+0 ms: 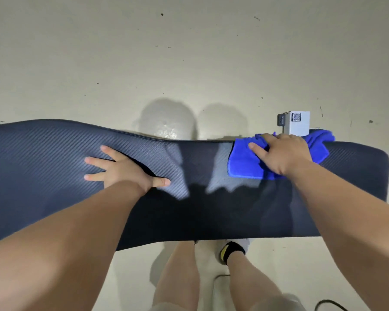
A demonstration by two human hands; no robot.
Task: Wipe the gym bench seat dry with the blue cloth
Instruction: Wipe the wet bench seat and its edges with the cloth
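The gym bench seat (54,153) is a long dark pad with a woven texture, running left to right across the view. A bright blue cloth (243,162) lies bunched on its far right part, near the far edge. My right hand (283,153) lies on top of the cloth, with one finger stretched along it and the others curled into its folds. My left hand (121,169) rests flat on the pad left of centre, fingers spread and straight.
A small white box with a QR code (296,123) stands on the pale floor (189,52) just beyond the cloth. A wet-looking patch (169,129) shines on the floor behind the pad. My legs and a black and yellow shoe (230,252) are below the near edge; a dark cable (330,304) lies at bottom right.
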